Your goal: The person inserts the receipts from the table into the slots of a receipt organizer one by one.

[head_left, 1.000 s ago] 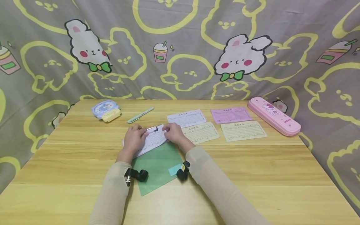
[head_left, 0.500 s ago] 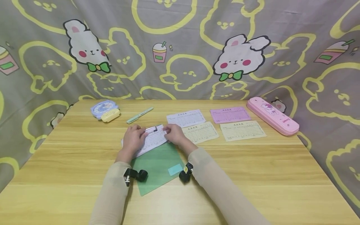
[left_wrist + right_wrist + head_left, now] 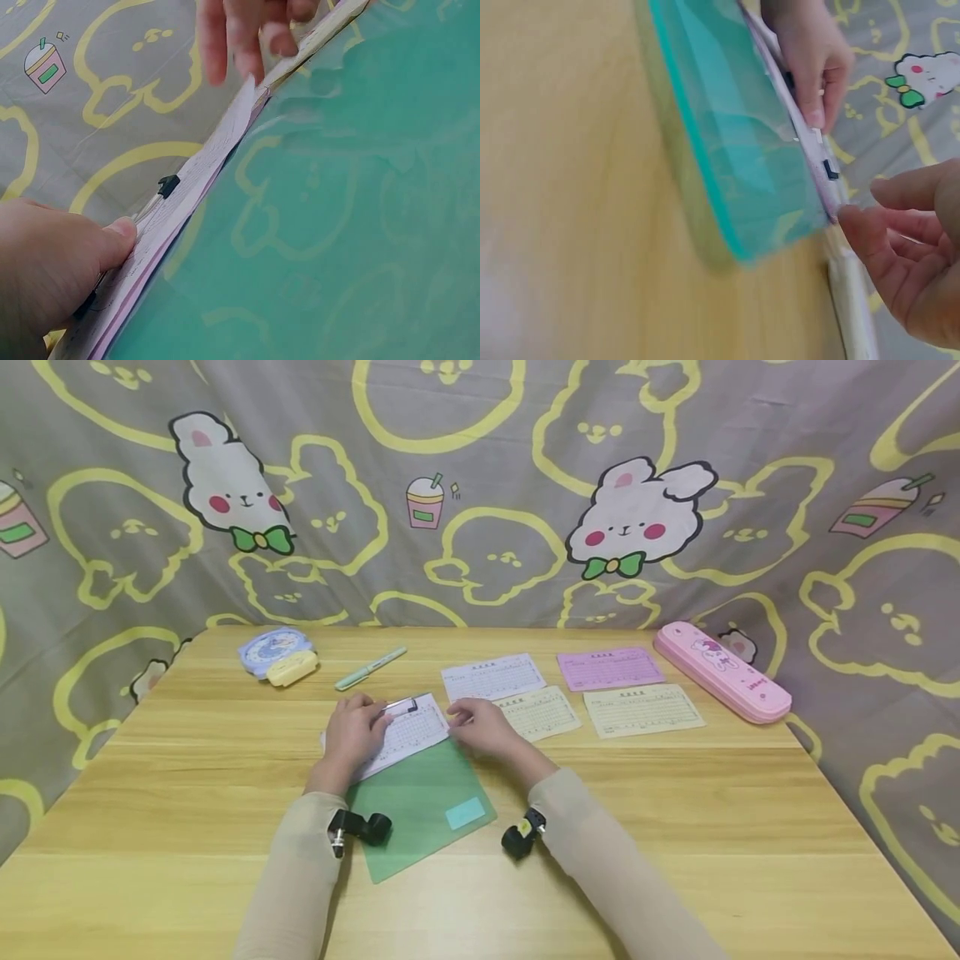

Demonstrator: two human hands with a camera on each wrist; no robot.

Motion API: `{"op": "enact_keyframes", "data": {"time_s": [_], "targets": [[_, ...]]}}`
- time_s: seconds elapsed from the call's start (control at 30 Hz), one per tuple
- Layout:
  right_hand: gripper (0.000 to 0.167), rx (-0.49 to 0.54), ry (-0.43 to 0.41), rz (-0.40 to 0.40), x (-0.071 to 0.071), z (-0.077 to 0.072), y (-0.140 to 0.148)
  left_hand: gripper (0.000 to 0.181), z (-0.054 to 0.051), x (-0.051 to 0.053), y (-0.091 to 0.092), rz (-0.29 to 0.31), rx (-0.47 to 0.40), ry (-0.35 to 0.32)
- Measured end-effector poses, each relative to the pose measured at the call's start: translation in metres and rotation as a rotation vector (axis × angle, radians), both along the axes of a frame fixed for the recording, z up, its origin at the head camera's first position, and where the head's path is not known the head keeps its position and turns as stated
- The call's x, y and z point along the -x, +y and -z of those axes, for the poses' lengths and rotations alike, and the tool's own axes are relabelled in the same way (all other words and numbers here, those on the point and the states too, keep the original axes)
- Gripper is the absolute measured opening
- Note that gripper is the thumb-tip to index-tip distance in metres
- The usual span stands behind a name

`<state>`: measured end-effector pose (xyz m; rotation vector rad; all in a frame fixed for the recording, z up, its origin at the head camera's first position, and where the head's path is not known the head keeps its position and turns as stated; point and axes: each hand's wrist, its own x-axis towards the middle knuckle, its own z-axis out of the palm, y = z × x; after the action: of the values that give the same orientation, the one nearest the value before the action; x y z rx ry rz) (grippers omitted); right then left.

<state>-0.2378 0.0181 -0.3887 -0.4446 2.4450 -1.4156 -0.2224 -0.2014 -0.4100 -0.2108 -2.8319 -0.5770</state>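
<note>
A green translucent clipboard (image 3: 416, 810) lies slanted on the table, with a light blue label (image 3: 465, 813) near its lower right. White and pinkish printed slips (image 3: 416, 732) lie across its upper part, under a metal clip (image 3: 168, 186) with black ends. My left hand (image 3: 351, 735) pinches the clip, its thumb on top in the left wrist view; its other fingers are mostly hidden. Just off the slips' right corner is my right hand (image 3: 483, 727). Its fingers (image 3: 866, 232) bend loosely, thumb and forefinger apart, and nothing shows between them.
Several printed slips, white (image 3: 491, 675), purple (image 3: 610, 668) and pale yellow (image 3: 645, 710), lie right of the clipboard. A pink pencil case (image 3: 722, 672) is at the far right. Further left are a green pen (image 3: 371, 668) and a blue and yellow case (image 3: 279, 654). A patterned curtain hangs behind.
My right hand has let go of the slips' right corner and drawn slightly right. My left hand has stayed at the clip.
</note>
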Motion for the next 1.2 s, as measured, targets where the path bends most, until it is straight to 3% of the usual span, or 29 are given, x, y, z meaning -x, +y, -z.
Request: {"op": "enact_keyframes", "data": {"time_s": [0.17, 0.47, 0.57, 0.8, 1.0, 1.2], "targets": [[0.033, 0.020, 0.035, -0.022, -0.007, -0.007, 0.025, 0.035, 0.000, 0.000, 0.001, -0.005, -0.002, 0.000], [0.034, -0.030, 0.221, -0.017, -0.006, -0.020, 0.080, 0.035, -0.001, -0.001, 0.002, -0.012, -0.015, -0.007], [0.035, -0.038, 0.217, 0.028, -0.008, -0.024, 0.098, 0.035, -0.001, -0.001, 0.002, -0.013, -0.017, -0.011], [0.042, -0.017, 0.171, 0.149, 0.003, -0.010, 0.137, 0.035, 0.001, 0.000, 0.001, -0.015, -0.017, -0.012], [0.048, -0.014, 0.148, 0.182, 0.010, -0.002, 0.146, 0.035, 0.002, 0.001, 0.001, -0.014, -0.025, -0.005], [0.056, -0.081, 0.150, 0.195, 0.016, 0.004, 0.143, 0.035, 0.003, 0.001, 0.001, -0.017, -0.034, 0.000]]}}
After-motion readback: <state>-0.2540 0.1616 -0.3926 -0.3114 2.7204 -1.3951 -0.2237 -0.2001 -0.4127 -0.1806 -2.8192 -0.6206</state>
